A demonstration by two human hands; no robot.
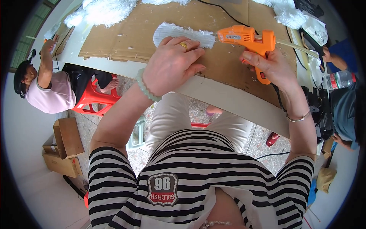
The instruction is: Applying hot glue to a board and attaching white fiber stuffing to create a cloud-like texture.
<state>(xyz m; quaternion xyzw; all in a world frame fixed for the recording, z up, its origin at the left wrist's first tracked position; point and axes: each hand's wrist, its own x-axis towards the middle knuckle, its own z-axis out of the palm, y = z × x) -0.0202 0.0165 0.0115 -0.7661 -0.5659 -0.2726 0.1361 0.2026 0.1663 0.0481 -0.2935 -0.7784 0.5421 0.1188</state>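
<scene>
An off-white strip of quilted-looking material (164, 33) with fuzzy edges lies on the brown cardboard (232, 70). My left hand (171, 63) rests on its near side, fingers laid over the strip and thumb apart on the cardboard. My right hand (276, 66) is closed around the handle of an orange hot glue gun (249, 38). The gun's nozzle points left, at the right end of the strip; whether it touches cannot be made out. A pale glue stick (291, 45) extends from the gun's back, and its black cord hangs below the handle.
White fluffy bundles (108, 11) lie along the far edge. A black cable (225, 11) crosses the cardboard. A person sits at left on a red stool (97, 95); another person stands at right by a clear bottle (340, 80). Cardboard boxes (66, 141) stand on the floor.
</scene>
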